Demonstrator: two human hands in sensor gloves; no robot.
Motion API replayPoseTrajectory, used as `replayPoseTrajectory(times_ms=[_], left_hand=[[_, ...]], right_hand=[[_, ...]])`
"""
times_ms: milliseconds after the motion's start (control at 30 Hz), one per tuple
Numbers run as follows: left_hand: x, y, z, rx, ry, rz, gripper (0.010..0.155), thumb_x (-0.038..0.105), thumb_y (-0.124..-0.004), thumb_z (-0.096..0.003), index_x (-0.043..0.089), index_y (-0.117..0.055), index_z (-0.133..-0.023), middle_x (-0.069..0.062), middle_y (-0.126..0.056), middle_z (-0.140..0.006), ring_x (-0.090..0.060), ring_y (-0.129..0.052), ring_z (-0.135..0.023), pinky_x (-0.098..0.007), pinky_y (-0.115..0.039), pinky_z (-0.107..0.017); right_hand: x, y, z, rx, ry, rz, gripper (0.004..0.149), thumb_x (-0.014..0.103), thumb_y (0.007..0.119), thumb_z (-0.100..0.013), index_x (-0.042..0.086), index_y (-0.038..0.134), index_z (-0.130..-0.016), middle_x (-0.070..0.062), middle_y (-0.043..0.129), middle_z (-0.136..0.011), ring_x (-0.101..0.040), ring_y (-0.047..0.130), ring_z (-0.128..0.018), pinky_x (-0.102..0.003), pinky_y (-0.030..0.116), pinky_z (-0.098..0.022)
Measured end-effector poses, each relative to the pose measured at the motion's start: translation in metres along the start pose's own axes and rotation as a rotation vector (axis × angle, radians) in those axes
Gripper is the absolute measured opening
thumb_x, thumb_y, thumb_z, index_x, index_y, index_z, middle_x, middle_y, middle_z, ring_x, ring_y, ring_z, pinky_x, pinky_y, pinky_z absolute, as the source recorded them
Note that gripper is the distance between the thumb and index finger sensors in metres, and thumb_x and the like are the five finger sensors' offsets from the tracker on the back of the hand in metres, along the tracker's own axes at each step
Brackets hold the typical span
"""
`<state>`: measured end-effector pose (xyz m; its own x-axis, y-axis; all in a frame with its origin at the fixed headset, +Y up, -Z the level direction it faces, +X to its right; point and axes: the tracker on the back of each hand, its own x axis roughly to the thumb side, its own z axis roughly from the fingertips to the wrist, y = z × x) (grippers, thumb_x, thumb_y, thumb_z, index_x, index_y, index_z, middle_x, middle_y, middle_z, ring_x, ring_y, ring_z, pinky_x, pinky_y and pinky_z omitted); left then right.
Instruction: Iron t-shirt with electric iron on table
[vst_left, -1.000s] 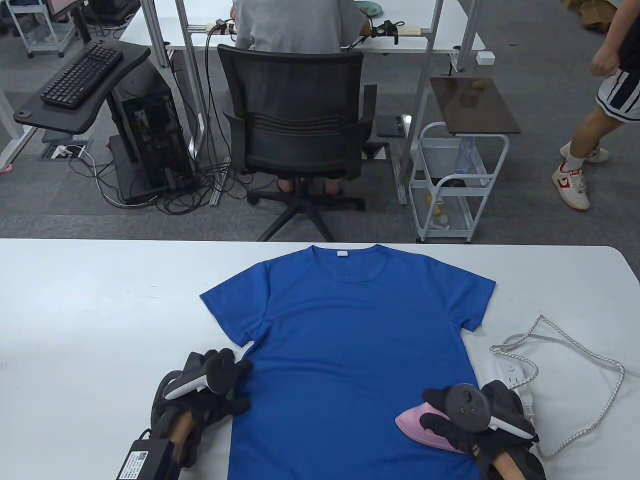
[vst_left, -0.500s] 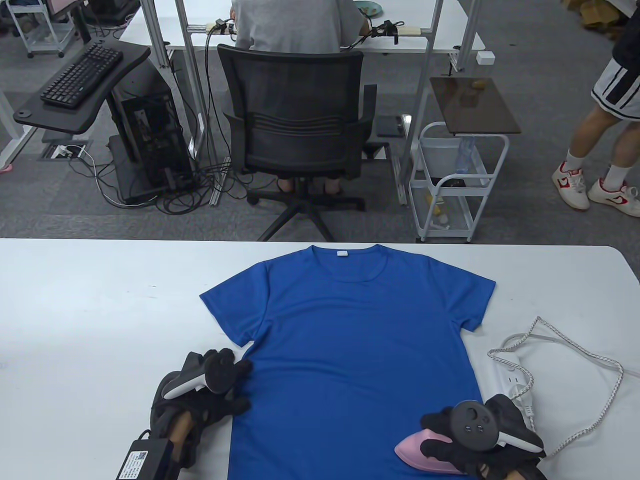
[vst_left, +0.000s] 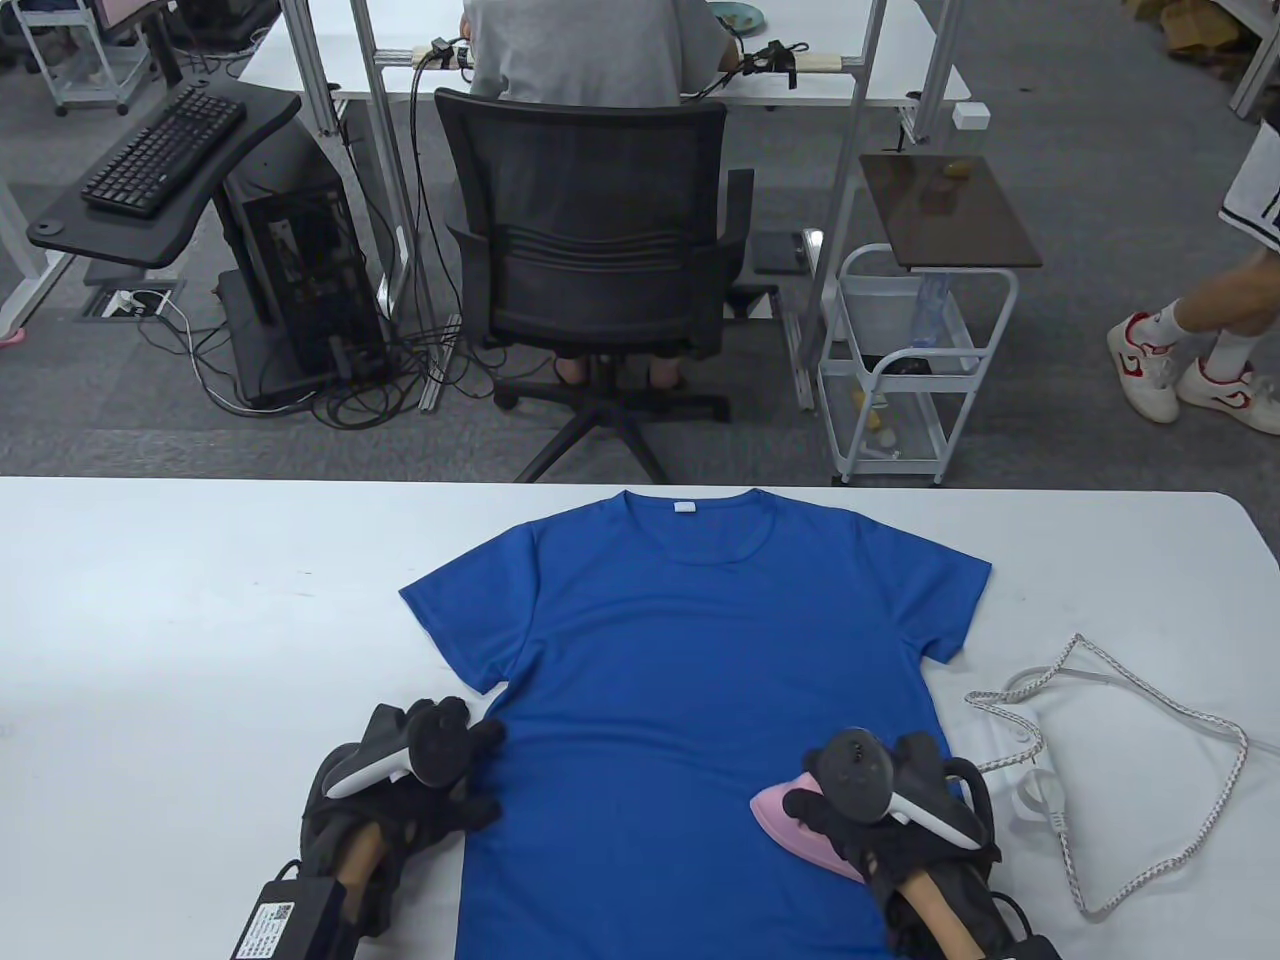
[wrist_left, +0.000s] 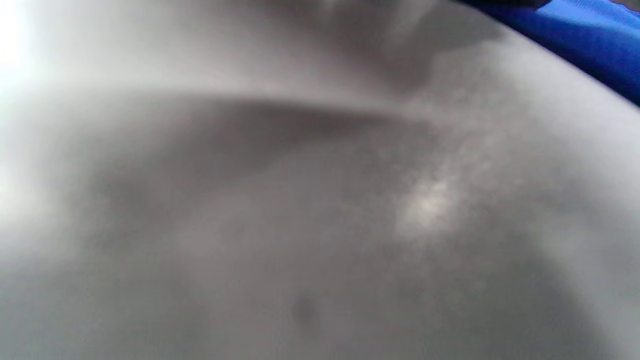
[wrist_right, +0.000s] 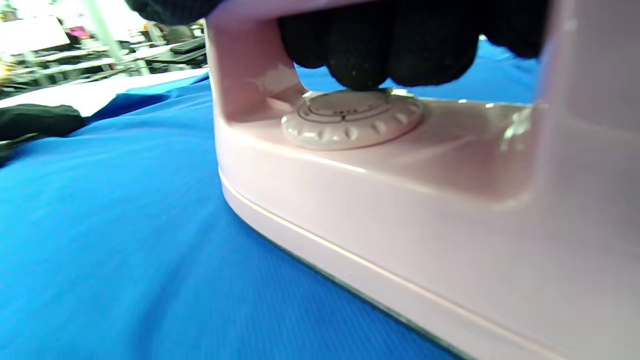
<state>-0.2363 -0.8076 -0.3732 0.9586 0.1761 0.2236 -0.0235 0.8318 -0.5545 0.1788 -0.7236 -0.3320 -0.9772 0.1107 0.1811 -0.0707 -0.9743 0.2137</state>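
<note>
The blue t-shirt (vst_left: 700, 690) lies flat at the lower middle of the table view, the pink electric iron (vst_left: 800, 825) soleplate-down on its lower right part. The right hand (vst_left: 880, 810) curls around the handle; the left hand (vst_left: 420, 770) rests its fingers on the shirt's lower left edge — curl unclear. Lingering risks scorching; the braided cord (vst_left: 1150, 700), looped lower right beside the power strip (vst_left: 1010, 745), might snag — dragging fabric into creases.
</note>
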Motion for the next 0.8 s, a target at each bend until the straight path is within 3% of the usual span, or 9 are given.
replayPoseTrajectory(times_ms=[100,333,533,800], left_hand=[[0.0,0.0,0.0,-0.002,-0.005,0.004,0.082,0.063,-0.06,-0.0436,0.042,-0.015,-0.109,-0.006,-0.003,-0.115,-0.039,-0.004,-0.107,-0.061,-0.018,-0.073],[0.0,-0.001,0.0,-0.006,-0.007,0.01,0.083,0.063,-0.059,-0.044,0.041,-0.014,-0.109,-0.006,-0.001,-0.115,-0.038,-0.003,-0.106,-0.061,-0.016,-0.073],[0.0,-0.001,0.0,-0.002,-0.003,0.002,0.082,0.063,-0.059,-0.0441,0.041,-0.014,-0.11,-0.006,-0.002,-0.116,-0.039,-0.004,-0.107,-0.061,-0.017,-0.073],[0.0,-0.001,0.0,0.005,0.001,-0.002,0.082,0.063,-0.06,-0.0436,0.041,-0.016,-0.11,-0.006,-0.004,-0.116,-0.038,-0.006,-0.107,-0.061,-0.019,-0.074]], right_hand=[[0.013,-0.001,-0.016,-0.035,0.063,0.058,0.067,0.052,0.061,-0.046,0.014,0.071,-0.1,-0.017,0.086,-0.082,-0.04,0.091,-0.062,-0.059,0.077,-0.051],[0.018,0.001,-0.035,-0.089,0.091,-0.047,0.066,0.051,0.061,-0.046,0.013,0.072,-0.099,-0.017,0.086,-0.08,-0.039,0.091,-0.06,-0.059,0.077,-0.05],[0.02,0.004,-0.026,-0.103,0.05,-0.052,0.066,0.051,0.061,-0.046,0.013,0.072,-0.099,-0.017,0.086,-0.079,-0.039,0.091,-0.059,-0.058,0.076,-0.049],[0.032,0.011,0.007,-0.047,-0.152,-0.042,0.065,0.052,0.062,-0.046,0.014,0.072,-0.098,-0.016,0.086,-0.079,-0.038,0.09,-0.059,-0.058,0.076,-0.049]])
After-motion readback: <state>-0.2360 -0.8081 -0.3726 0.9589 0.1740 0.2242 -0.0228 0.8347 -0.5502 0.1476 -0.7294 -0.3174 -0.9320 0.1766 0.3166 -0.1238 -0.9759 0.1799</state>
